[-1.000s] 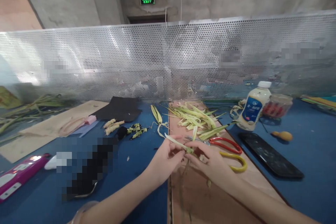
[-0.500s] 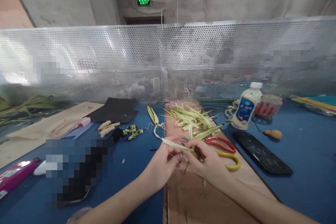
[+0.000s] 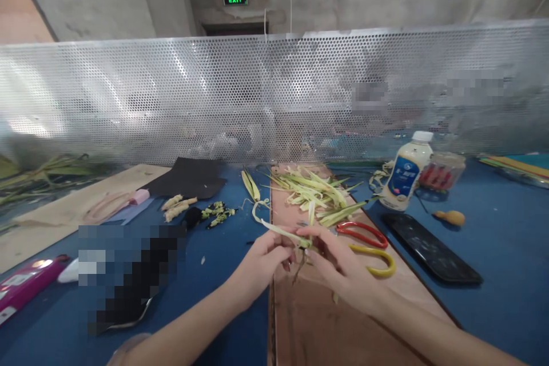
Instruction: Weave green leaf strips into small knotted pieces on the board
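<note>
Above the brown wooden board (image 3: 309,320), the long, flat, pale green plant strip (image 3: 281,230) lies between the hands, its long axis slanting from its bunched end leftward and slightly away to a free tip beyond the left hand's index finger. The right hand (image 3: 338,263) is nearer the bunched end and pinches it between thumb and fingers. The left hand (image 3: 263,260) is curled beneath the strip; whether it grips cannot be told.
</note>
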Motion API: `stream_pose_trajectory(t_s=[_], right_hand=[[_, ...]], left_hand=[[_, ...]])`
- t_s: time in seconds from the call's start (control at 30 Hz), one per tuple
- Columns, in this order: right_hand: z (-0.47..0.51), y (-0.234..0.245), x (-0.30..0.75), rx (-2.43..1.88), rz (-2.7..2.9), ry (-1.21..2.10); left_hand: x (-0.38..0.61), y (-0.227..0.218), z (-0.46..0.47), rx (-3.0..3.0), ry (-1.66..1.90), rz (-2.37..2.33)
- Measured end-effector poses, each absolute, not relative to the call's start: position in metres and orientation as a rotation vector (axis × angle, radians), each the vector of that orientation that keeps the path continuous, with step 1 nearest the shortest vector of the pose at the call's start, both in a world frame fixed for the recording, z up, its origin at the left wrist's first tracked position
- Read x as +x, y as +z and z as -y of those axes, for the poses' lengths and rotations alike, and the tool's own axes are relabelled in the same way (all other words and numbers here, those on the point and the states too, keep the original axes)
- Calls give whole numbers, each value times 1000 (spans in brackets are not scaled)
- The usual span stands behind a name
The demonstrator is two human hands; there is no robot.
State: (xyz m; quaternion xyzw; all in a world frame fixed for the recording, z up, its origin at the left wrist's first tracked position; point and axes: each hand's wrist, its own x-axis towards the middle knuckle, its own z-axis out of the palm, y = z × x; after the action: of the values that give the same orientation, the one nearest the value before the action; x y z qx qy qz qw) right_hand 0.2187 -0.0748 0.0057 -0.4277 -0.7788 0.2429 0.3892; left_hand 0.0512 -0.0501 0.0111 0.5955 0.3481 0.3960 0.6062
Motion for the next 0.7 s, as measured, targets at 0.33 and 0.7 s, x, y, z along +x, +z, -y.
stream_pose_trajectory(t_s=[0.33,0.7], right_hand=[[71,-4,218,-1096,1996,441],[69,-17,217,-1116,1991,223]], left_hand=[[52,14,53,1390,864,-890],[51,12,51,1389,817,-829]])
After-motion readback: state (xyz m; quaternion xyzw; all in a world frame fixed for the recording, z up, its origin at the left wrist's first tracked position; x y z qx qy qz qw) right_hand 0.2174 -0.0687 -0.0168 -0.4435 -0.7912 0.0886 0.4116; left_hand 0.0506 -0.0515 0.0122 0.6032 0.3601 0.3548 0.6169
